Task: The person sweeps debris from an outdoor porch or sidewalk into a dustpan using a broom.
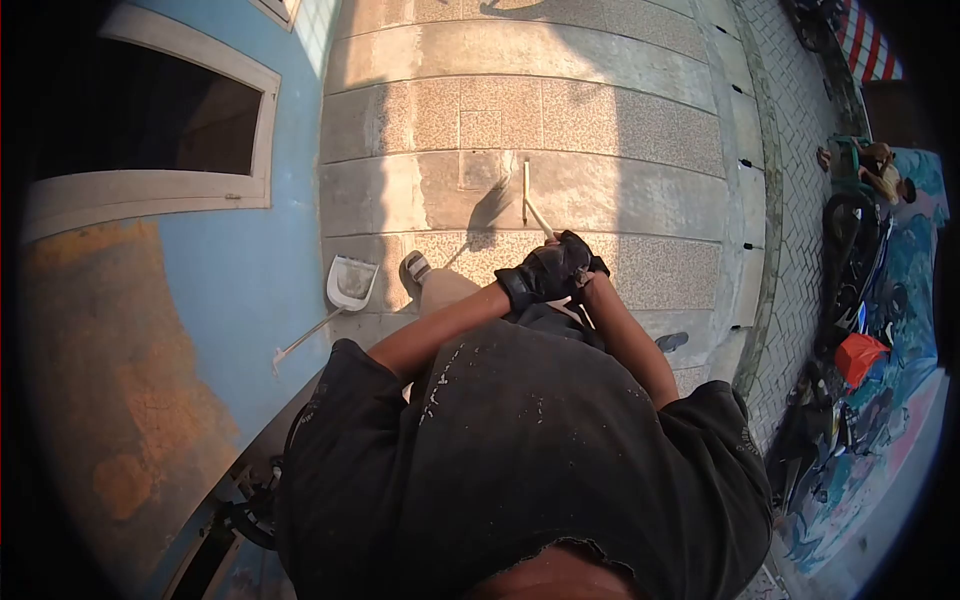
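A long-handled broom (537, 211) extends forward from my hands, its pale handle angled down to a narrow head near the paving. The head is seen almost edge-on, and a broad shadow falls to its left. My left hand (548, 272), in a black glove, is wrapped round the handle in front of my body. Just beside it, my right hand (594, 274) is closed at the same handle, also in a black glove and partly hidden behind the left. The upper end of the handle is mostly covered by the hands and shirt.
A white long-handled dustpan (352, 283) leans by the blue wall (225, 290) on the left. A framed window (265, 150) is set in that wall. Parked motorbikes (850, 250), a red bag (860, 358) and a seated person (882, 172) are across the brick lane at right.
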Demonstrator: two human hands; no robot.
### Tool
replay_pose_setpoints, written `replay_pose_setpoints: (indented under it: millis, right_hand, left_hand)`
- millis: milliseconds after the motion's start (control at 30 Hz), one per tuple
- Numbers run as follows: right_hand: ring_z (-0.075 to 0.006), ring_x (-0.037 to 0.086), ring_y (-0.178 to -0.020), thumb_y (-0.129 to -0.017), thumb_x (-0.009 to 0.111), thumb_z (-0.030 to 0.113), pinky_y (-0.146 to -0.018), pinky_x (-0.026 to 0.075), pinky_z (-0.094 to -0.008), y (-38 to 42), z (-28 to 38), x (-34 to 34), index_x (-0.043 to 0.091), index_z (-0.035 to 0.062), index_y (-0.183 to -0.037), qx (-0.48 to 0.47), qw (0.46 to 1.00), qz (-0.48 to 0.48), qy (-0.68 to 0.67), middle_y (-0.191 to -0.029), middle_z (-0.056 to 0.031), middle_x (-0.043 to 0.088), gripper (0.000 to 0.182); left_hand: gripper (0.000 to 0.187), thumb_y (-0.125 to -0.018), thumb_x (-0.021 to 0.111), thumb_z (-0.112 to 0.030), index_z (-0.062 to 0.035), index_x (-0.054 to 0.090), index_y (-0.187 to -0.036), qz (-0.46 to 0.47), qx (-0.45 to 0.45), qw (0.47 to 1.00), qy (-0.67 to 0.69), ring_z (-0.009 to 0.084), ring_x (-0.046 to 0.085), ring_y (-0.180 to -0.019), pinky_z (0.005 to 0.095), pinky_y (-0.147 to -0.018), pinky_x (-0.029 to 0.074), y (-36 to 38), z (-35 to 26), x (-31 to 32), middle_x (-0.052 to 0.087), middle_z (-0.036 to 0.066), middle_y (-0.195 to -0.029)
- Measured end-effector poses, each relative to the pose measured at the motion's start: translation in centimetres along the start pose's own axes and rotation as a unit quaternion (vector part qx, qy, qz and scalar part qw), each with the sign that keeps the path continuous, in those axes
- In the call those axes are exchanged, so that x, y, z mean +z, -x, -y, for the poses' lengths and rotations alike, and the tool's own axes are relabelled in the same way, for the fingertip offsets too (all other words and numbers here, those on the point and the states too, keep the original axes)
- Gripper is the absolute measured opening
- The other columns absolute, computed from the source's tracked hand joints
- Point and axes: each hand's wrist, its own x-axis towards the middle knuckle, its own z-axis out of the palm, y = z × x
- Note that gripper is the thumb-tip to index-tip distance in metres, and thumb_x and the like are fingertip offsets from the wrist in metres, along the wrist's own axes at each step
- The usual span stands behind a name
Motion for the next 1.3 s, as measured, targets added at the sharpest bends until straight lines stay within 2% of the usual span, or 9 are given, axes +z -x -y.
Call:
replay_pose_setpoints:
  millis: [233, 567, 633, 667, 767, 800, 833, 867, 1300]
  right_hand:
    - [-0.0169, 0.052, -0.053, -0.092, 0.044, 0.025, -0.051, 0.045, -0.0299, 4.8, 8.2, 0.8, 0.048, 0.011, -0.07, 0.068, 0.977, 0.053, -0.196, -0.059, -0.0008, 0.052, 0.026]
    - [-0.0139, 0.05, -0.058, -0.091, 0.052, 0.023, -0.055, 0.045, -0.0262, 1.9, 20.9, -1.9, 0.049, 0.0105, -0.088, -0.175, 0.982, -0.061, -0.037, -0.064, 0.0001, 0.049, 0.013]
    - [-0.0133, 0.05, -0.059, -0.092, 0.052, 0.022, -0.057, 0.044, -0.0255, 0.0, 25.3, -5.9, 0.048, 0.008, -0.088, -0.046, 0.986, 0.131, -0.094, -0.067, -0.0009, 0.048, 0.014]
    - [-0.0129, 0.05, -0.059, -0.093, 0.05, 0.018, -0.058, 0.044, -0.0259, 7.1, 21.4, 3.4, 0.047, 0.0064, -0.086, -0.197, 0.977, -0.014, -0.076, -0.068, -0.0009, 0.047, 0.014]
    - [-0.0125, 0.049, -0.059, -0.094, 0.048, 0.017, -0.058, 0.044, -0.0265, 3.0, 26.6, -1.4, 0.047, 0.0062, -0.085, -0.015, 0.957, 0.143, -0.254, -0.067, -0.0002, 0.047, 0.014]
    - [-0.0125, 0.046, -0.051, -0.094, 0.045, 0.017, -0.052, 0.042, -0.0272, 3.1, 29.2, -1.5, 0.045, 0.0083, -0.077, -0.008, 0.982, 0.083, -0.169, -0.061, -0.0001, 0.045, 0.02]
    - [-0.0124, 0.042, -0.043, -0.095, 0.042, 0.018, -0.045, 0.039, -0.0279, 3.2, 31.8, -1.8, 0.043, 0.0104, -0.068, 0.008, 0.996, 0.025, -0.083, -0.055, 0.0001, 0.044, 0.027]
    - [-0.0123, 0.044, -0.045, -0.093, 0.044, 0.018, -0.047, 0.039, -0.0281, 4.7, 32.3, -0.1, 0.043, 0.0112, -0.067, 0.022, 0.995, 0.022, -0.099, -0.057, 0.0006, 0.045, 0.027]
    - [-0.0157, 0.046, -0.05, -0.089, 0.046, 0.015, -0.052, 0.042, -0.0318, 11.9, 47.7, 0.5, 0.04, 0.0079, -0.072, 0.17, 0.984, -0.025, -0.047, -0.058, -0.0032, 0.043, 0.02]
  left_hand:
    - [0.023, -0.075, 0.071, -0.028, -0.0101, 0.058, -0.081, 0.055, 0.007, 0.998, -0.026, 0.0288, 0.061, -0.07, 0.0389, -0.067, 0.048, -8.1, 0.1, 3.7, 0.061, 0.008, -0.076]
    - [0.032, -0.079, 0.07, -0.033, -0.0091, 0.062, -0.099, 0.297, -0.075, 0.945, 0.116, 0.027, 0.063, -0.087, 0.0368, -0.083, 0.048, -22.5, 1.3, 0.1, 0.065, 0.01, -0.091]
    - [0.034, -0.079, 0.069, -0.034, -0.0087, 0.062, -0.1, 0.308, -0.07, 0.94, 0.132, 0.0275, 0.062, -0.089, 0.0373, -0.083, 0.048, -25.5, -0.8, -1.1, 0.064, 0.011, -0.092]
    - [0.035, -0.079, 0.069, -0.034, -0.0083, 0.062, -0.102, 0.31, -0.065, 0.938, 0.141, 0.0281, 0.062, -0.091, 0.0377, -0.084, 0.048, -27.2, -1.8, -1.7, 0.064, 0.012, -0.094]
    - [0.039, -0.079, 0.067, -0.035, -0.0068, 0.061, -0.106, 0.273, 0.017, 0.962, 0.019, 0.0294, 0.061, -0.093, 0.0391, -0.083, 0.049, -30.5, -4.7, -1.6, 0.064, 0.015, -0.097]
    - [0.042, -0.081, 0.064, -0.035, -0.0051, 0.059, -0.11, 0.26, 0.05, 0.964, -0.037, 0.0315, 0.061, -0.096, 0.0404, -0.086, 0.047, -31.1, -6.9, -1.6, 0.063, 0.017, -0.102]
    - [0.047, -0.082, 0.063, -0.038, -0.0061, 0.057, -0.116, 0.463, -0.032, 0.885, -0.025, 0.0323, 0.059, -0.102, 0.0419, -0.091, 0.045, -35.0, -11.5, -3.7, 0.061, 0.015, -0.112]
    - [0.044, -0.083, 0.062, -0.037, -0.0065, 0.058, -0.115, 0.47, -0.001, 0.883, -0.019, 0.0314, 0.059, -0.103, 0.0412, -0.09, 0.045, -35.9, -13.9, -4.2, 0.061, 0.015, -0.113]
    - [0.019, -0.09, 0.056, -0.023, -0.0116, 0.063, -0.104, 0.212, -0.063, 0.969, 0.11, 0.0198, 0.062, -0.105, 0.0313, -0.072, 0.052, -43.4, -26.5, -1.9, 0.062, 0.009, -0.121]
